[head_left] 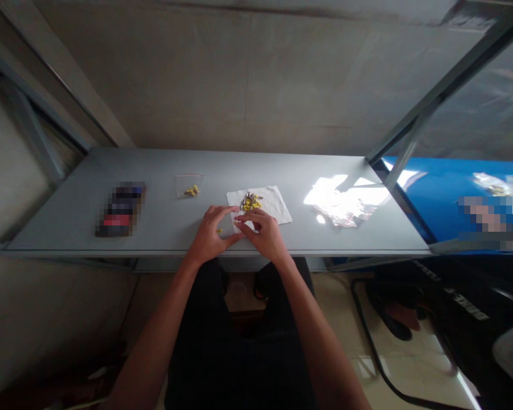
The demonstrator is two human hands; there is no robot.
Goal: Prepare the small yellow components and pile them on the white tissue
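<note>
My left hand (212,234) is curved on the table's near side, its thumb and index finger apart in a C shape. Facing it, my right hand (263,232) has thumb and fingertips pinched together; whatever is between them is too small to make out. Both hands' fingertips meet over the near left corner of a white cloth (277,204). On that cloth, just beyond my fingers, lies a pile of small yellow and metallic pieces (252,201). A single yellow piece (219,230) shows beside my left hand.
A clear zip bag (182,183) with several yellow pieces lies at the back left. Farther left is a blurred dark box-like object (120,210). Shiny clear plastic bags (340,208) are heaped at right. A metal frame (410,134) and a blue table (427,193) stand beyond the grey table (162,228).
</note>
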